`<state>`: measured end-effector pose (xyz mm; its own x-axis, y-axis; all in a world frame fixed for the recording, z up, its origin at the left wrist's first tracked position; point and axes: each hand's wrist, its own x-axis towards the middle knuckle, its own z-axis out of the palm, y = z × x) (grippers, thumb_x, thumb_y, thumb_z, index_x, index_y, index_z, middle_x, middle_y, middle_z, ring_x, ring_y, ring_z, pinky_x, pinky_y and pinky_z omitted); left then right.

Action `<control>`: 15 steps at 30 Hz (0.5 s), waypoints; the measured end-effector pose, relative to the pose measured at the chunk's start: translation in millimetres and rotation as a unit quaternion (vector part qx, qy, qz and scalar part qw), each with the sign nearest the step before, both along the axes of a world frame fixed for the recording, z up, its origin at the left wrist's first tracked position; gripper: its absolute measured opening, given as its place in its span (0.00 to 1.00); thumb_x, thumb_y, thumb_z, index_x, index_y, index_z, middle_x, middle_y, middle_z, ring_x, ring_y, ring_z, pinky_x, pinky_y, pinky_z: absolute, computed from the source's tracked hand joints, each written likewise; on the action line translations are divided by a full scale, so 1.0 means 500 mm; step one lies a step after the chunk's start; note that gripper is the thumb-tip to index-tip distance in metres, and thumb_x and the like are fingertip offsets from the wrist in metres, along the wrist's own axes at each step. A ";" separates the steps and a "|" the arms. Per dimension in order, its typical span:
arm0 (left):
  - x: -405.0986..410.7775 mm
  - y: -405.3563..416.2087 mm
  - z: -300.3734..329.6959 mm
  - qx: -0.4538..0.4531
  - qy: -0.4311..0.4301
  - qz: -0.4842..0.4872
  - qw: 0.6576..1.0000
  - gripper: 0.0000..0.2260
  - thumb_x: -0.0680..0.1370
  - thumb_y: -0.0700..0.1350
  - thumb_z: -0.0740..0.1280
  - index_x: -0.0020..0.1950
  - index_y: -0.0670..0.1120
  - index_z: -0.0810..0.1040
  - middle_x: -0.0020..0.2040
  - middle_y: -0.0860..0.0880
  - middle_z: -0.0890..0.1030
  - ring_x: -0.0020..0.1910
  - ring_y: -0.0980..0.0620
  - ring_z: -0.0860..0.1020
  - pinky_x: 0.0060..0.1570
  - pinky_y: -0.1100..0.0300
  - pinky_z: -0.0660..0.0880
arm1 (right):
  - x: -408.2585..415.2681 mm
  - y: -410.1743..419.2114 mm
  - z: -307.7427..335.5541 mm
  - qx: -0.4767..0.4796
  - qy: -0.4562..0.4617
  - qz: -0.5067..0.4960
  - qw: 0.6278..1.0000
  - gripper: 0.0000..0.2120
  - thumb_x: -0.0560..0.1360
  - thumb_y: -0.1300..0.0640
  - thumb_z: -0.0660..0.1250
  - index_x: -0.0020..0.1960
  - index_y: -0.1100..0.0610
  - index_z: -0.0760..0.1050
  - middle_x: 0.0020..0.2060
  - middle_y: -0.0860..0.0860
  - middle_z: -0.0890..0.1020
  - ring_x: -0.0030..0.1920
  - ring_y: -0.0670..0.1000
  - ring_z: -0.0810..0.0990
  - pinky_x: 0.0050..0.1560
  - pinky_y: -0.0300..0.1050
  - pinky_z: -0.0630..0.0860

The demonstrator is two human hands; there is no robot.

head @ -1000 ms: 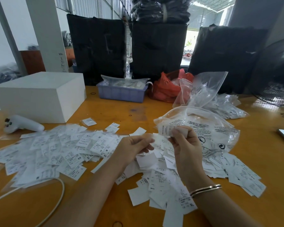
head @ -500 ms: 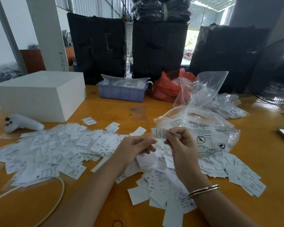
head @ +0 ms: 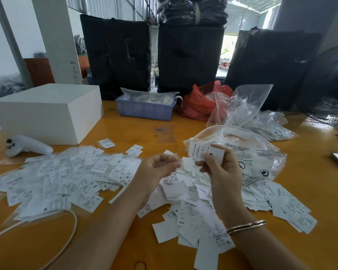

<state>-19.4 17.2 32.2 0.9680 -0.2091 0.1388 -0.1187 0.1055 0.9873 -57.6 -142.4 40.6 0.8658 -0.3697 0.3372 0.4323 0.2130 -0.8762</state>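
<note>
Right hand (head: 222, 172) has turned its pinched labels (head: 199, 152) face-on before the clear bag (head: 261, 152), apparently checking size; whether the blurred left hand (head: 156, 170) holds anything cannot be told.

White black-printed labels (head: 90, 178), orange table (head: 310, 191), red bag (head: 199, 104)

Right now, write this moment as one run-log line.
right hand: pinches label | left hand: curled, grip unclear | loose labels: heaped on table
</note>
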 end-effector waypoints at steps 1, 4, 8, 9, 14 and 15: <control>0.000 -0.001 -0.001 0.001 -0.004 0.002 1.000 0.15 0.63 0.52 0.74 0.47 0.46 0.82 0.45 0.52 0.85 0.43 0.58 0.82 0.39 0.71 0.75 | -0.002 0.002 0.000 -0.010 -0.002 0.011 1.000 0.07 0.74 0.65 0.67 0.50 0.56 0.75 0.42 0.50 0.83 0.37 0.50 0.83 0.36 0.37 0.78; 0.002 -0.001 -0.004 -0.005 -0.012 0.008 1.000 0.13 0.66 0.50 0.74 0.47 0.47 0.81 0.45 0.54 0.85 0.44 0.59 0.82 0.39 0.71 0.75 | -0.004 0.007 0.002 -0.022 0.000 0.030 0.999 0.07 0.74 0.67 0.67 0.47 0.56 0.75 0.41 0.53 0.84 0.37 0.52 0.83 0.36 0.37 0.78; 0.004 0.001 -0.005 -0.042 -0.019 0.006 0.999 0.15 0.64 0.49 0.74 0.48 0.47 0.80 0.46 0.53 0.85 0.47 0.58 0.83 0.40 0.71 0.75 | -0.005 0.010 0.001 -0.025 0.016 0.035 0.999 0.06 0.74 0.67 0.67 0.47 0.57 0.74 0.40 0.53 0.84 0.37 0.53 0.84 0.35 0.37 0.78; 0.004 0.001 -0.006 -0.046 -0.022 0.006 0.999 0.16 0.64 0.49 0.74 0.49 0.47 0.80 0.46 0.53 0.85 0.47 0.58 0.83 0.40 0.72 0.75 | -0.005 0.011 0.001 -0.025 0.021 0.036 0.999 0.06 0.74 0.67 0.67 0.47 0.57 0.74 0.40 0.53 0.84 0.37 0.53 0.84 0.35 0.37 0.78; 0.004 0.002 -0.010 -0.030 -0.040 0.005 0.999 0.16 0.62 0.53 0.74 0.48 0.52 0.81 0.47 0.55 0.85 0.49 0.58 0.82 0.43 0.71 0.76 | -0.003 0.014 0.000 -0.023 0.028 0.035 0.999 0.07 0.74 0.68 0.66 0.46 0.57 0.74 0.40 0.52 0.84 0.37 0.53 0.84 0.35 0.37 0.78; 0.004 0.002 -0.010 -0.023 -0.042 0.005 0.999 0.15 0.62 0.53 0.74 0.47 0.52 0.81 0.47 0.54 0.85 0.49 0.58 0.82 0.43 0.69 0.76 | -0.003 0.014 -0.001 -0.020 0.028 0.032 0.999 0.07 0.75 0.68 0.66 0.46 0.57 0.74 0.40 0.52 0.84 0.37 0.53 0.84 0.35 0.36 0.78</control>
